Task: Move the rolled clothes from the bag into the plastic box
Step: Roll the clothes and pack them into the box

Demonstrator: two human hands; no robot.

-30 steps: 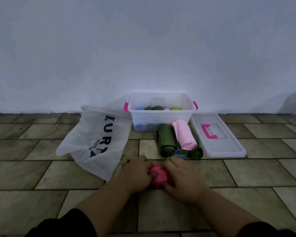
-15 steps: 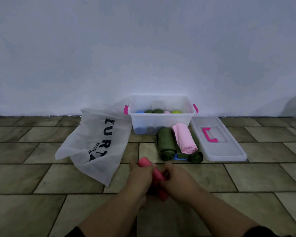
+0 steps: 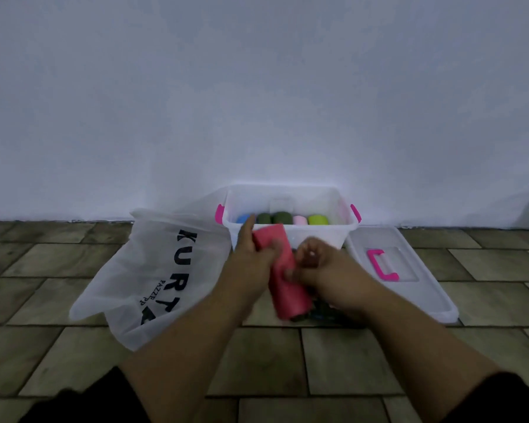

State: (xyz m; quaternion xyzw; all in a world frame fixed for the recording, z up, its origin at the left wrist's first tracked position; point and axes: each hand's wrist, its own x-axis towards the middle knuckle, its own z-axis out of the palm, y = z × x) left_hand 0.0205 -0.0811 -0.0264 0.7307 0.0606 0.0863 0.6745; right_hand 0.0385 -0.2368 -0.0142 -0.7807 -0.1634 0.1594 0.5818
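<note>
A red rolled cloth is held above the floor, tilted, just in front of the clear plastic box. My left hand grips its upper end and my right hand grips its middle. Along the box's front wall stand several rolls: blue, dark green, pink and lime. The white plastic bag with black letters lies flat on the floor to the left. My hands hide the rolls that lie on the floor in front of the box.
The box's clear lid with a pink handle lies on the tiled floor right of the box. A white wall rises directly behind the box. Brown floor tiles stretch toward me.
Both hands have lifted the red roll off the floor and carried it forward toward the box. It now hangs lengthwise and covers the rolls on the floor.
</note>
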